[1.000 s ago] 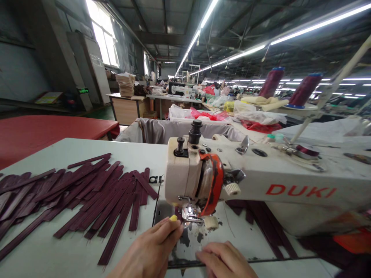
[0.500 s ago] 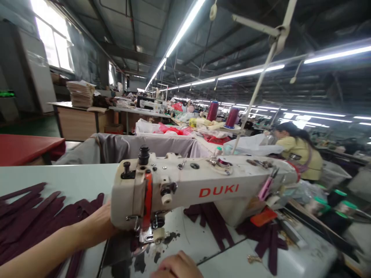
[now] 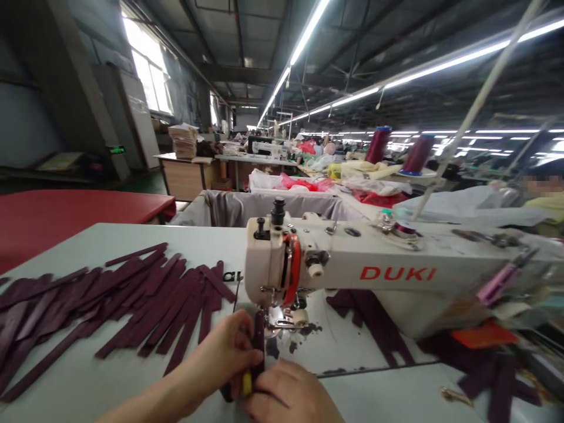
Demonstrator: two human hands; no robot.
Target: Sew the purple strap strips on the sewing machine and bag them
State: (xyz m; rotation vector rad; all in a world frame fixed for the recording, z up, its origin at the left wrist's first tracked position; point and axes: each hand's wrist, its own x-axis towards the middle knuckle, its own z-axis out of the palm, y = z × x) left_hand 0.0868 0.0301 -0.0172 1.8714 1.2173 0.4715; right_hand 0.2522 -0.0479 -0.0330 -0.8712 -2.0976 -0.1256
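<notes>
My left hand (image 3: 238, 349) is closed, thumb and fingers pinching a dark purple fabric strip (image 3: 259, 332). The strip runs from beside the presser foot (image 3: 282, 323) of a white sewing machine (image 3: 337, 258) toward me. My right hand (image 3: 293, 396) lies curled against the strip's near end; what its fingers grip is partly hidden. Between both hands shows a small yellow piece (image 3: 247, 383), too covered to name. A spread pile of purple strips (image 3: 136, 299) lies on the table left of the machine.
More purple pieces (image 3: 374, 320) lie under the machine arm and at right. Pink-handled snips (image 3: 504, 279) rest against the machine. A red-topped table (image 3: 83, 217) stands at left. Behind are a grey cloth-lined bin (image 3: 238, 205) and thread cones (image 3: 379, 145). A person (image 3: 549, 197) sits at far right.
The view has swung left. My left hand has come back from behind the machine head to its near side, now with a strip, and meets my right hand in front of the needle area.
</notes>
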